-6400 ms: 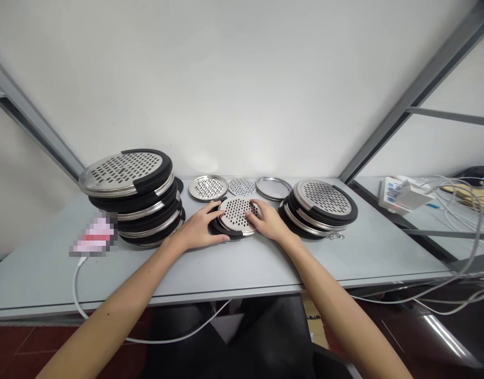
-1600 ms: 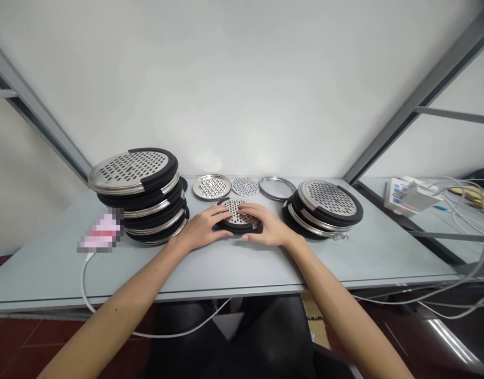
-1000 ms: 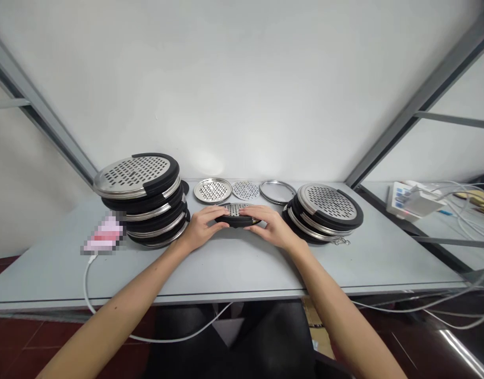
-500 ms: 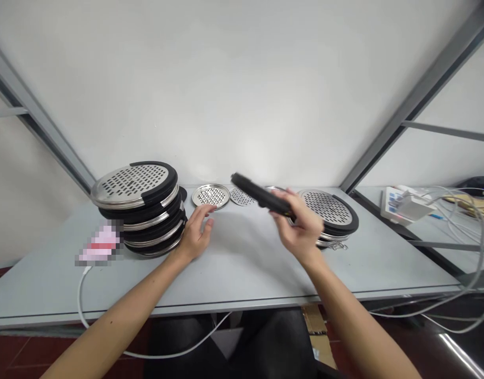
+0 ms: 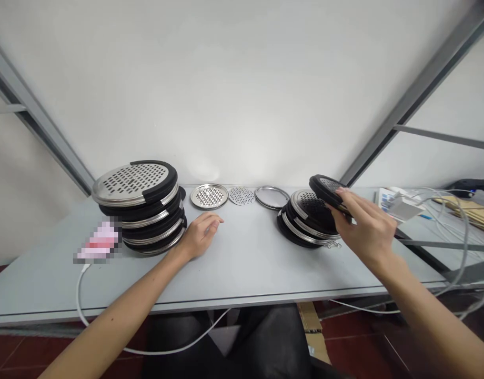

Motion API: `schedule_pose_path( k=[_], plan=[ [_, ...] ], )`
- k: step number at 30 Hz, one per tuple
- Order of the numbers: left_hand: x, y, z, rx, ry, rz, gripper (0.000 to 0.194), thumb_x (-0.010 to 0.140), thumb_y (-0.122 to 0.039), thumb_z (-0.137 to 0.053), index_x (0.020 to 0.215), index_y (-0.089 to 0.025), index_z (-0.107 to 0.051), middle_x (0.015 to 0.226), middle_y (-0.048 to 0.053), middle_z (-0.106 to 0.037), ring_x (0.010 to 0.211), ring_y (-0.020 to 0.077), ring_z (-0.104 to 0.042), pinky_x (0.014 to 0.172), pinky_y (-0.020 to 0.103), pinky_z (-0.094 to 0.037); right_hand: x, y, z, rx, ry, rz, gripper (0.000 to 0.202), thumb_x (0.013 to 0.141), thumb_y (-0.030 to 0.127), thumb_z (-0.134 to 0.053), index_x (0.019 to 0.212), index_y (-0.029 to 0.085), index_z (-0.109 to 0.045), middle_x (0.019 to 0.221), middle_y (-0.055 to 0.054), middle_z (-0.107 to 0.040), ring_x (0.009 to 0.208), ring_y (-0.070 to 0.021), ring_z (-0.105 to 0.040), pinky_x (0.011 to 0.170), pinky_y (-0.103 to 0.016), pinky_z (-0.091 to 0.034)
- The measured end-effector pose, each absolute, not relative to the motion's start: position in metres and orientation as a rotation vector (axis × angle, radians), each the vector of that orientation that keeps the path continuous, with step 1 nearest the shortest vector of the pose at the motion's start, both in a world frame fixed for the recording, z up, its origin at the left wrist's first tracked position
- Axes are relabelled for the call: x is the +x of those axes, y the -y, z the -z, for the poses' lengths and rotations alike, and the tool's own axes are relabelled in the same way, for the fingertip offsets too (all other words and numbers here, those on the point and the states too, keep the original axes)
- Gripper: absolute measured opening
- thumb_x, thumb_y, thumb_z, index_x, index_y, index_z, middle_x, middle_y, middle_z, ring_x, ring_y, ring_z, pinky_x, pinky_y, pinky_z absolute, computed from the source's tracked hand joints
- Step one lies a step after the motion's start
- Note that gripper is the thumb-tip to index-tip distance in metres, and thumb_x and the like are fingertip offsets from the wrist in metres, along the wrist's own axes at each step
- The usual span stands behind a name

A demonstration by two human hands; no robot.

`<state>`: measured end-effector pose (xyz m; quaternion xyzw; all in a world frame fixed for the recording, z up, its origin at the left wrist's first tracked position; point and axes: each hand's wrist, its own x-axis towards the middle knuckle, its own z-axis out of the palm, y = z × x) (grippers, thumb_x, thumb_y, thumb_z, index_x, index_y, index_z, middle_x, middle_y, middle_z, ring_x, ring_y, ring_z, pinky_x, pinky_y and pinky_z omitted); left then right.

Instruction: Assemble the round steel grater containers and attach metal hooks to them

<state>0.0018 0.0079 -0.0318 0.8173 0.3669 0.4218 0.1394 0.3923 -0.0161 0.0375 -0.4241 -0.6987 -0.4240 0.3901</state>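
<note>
My right hand (image 5: 364,226) grips a round perforated metal disc with a thick black rim (image 5: 324,185), tilted, at the right stack. This stack of similar black-rimmed discs (image 5: 305,223) has a small wire clasp (image 5: 333,244) at its front edge. How far apart the held disc and the stack are, I cannot tell. On the table beside the taller left stack (image 5: 135,187) rests my left hand (image 5: 200,235), its fingers loosely bent and holding nothing. Along the wall lie a metal disc with raised holes (image 5: 209,197), a thin perforated disc (image 5: 242,196) and a metal ring (image 5: 272,197).
A blurred-out pink item (image 5: 98,242) with a white cable (image 5: 79,295) lies left of the tall stack. Grey metal posts (image 5: 407,100) frame the table (image 5: 226,279). White boxes (image 5: 405,206) and loose cables sit beyond the right post.
My right hand has carried the black-rimmed disc rightward from mid-table to the right stack, uncovering the metal ring by the wall. My left hand stays beside the left stack, its fingers slightly lower.
</note>
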Motion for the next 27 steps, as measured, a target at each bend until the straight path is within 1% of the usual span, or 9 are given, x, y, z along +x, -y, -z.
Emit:
schedule_pose_path(
  k=[3, 7, 11, 14, 16, 18, 22, 27],
  plan=[
    [0.002, -0.008, 0.033, 2.357, -1.067, -1.183, 0.034, 0.100, -0.035, -0.036, 0.098, -0.018, -0.065, 0.098, 0.008, -0.066, 0.096, 0.0201, -0.062, 0.088, 0.037, -0.051, 0.393, 0.016, -0.032, -1.150, 1.805, 1.011, 0.033, 0.083, 0.021, -0.064, 0.116, 0.021, -0.066, 0.107, -0.010, -0.074, 0.096, -0.0283, -0.072, 0.084, -0.037, -0.058],
    [0.001, -0.009, 0.035, 2.353, -1.066, -1.168, 0.035, 0.100, -0.035, -0.035, 0.096, -0.018, -0.066, 0.097, 0.008, -0.066, 0.092, 0.0197, -0.063, 0.085, 0.037, -0.053, 0.383, 0.012, -0.031, -1.203, 1.826, 0.909, 0.030, 0.085, 0.023, -0.061, 0.114, 0.022, -0.068, 0.109, -0.007, -0.074, 0.099, -0.0267, -0.071, 0.085, -0.039, -0.058],
    [0.000, -0.011, 0.037, 2.371, -1.080, -1.163, 0.034, 0.100, -0.034, -0.036, 0.098, -0.018, -0.066, 0.097, 0.008, -0.068, 0.096, 0.0203, -0.063, 0.088, 0.037, -0.051, 0.374, 0.009, -0.027, -1.205, 1.831, 0.886, 0.028, 0.084, 0.023, -0.062, 0.111, 0.020, -0.069, 0.105, -0.007, -0.075, 0.093, -0.0252, -0.072, 0.091, -0.040, -0.056],
    [-0.001, -0.011, 0.037, 2.387, -1.090, -1.158, 0.032, 0.100, -0.033, -0.037, 0.102, -0.018, -0.065, 0.101, 0.008, -0.069, 0.099, 0.0205, -0.063, 0.090, 0.037, -0.050, 0.369, 0.010, -0.023, -1.204, 1.856, 0.874, 0.029, 0.082, 0.024, -0.063, 0.111, 0.020, -0.069, 0.106, -0.007, -0.075, 0.094, -0.0248, -0.072, 0.085, -0.037, -0.057],
    [-0.001, -0.011, 0.036, 2.389, -1.092, -1.161, 0.031, 0.099, -0.032, -0.038, 0.103, -0.018, -0.065, 0.101, 0.007, -0.069, 0.099, 0.0203, -0.063, 0.090, 0.037, -0.050, 0.367, 0.010, -0.022, -1.218, 1.879, 0.846, 0.032, 0.082, 0.027, -0.063, 0.113, 0.021, -0.068, 0.107, -0.008, -0.074, 0.096, -0.0256, -0.071, 0.079, -0.036, -0.057],
    [-0.001, -0.010, 0.035, 2.384, -1.096, -1.162, 0.031, 0.099, -0.032, -0.038, 0.103, -0.018, -0.065, 0.101, 0.007, -0.069, 0.098, 0.0200, -0.063, 0.090, 0.037, -0.050, 0.366, 0.011, -0.021, -1.223, 1.900, 0.826, 0.033, 0.082, 0.030, -0.063, 0.113, 0.021, -0.068, 0.108, -0.008, -0.074, 0.097, -0.0259, -0.070, 0.078, -0.036, -0.056],
    [0.000, -0.010, 0.034, 2.381, -1.098, -1.143, 0.032, 0.100, -0.033, -0.037, 0.101, -0.018, -0.065, 0.101, 0.006, -0.069, 0.099, 0.0199, -0.063, 0.091, 0.036, -0.050, 0.367, 0.010, -0.019, -1.183, 1.957, 0.782, 0.032, 0.082, 0.031, -0.064, 0.112, 0.020, -0.068, 0.107, -0.008, -0.074, 0.098, -0.0250, -0.069, 0.082, -0.037, -0.055],
    [-0.001, -0.010, 0.035, 2.379, -1.085, -1.124, 0.032, 0.100, -0.033, -0.036, 0.101, -0.018, -0.065, 0.100, 0.006, -0.069, 0.099, 0.0199, -0.063, 0.091, 0.036, -0.049, 0.370, 0.007, -0.016, -1.116, 1.996, 0.738, 0.032, 0.086, 0.028, -0.062, 0.117, 0.020, -0.066, 0.111, -0.008, -0.072, 0.103, -0.0247, -0.068, 0.090, -0.040, -0.054]
  ],
)
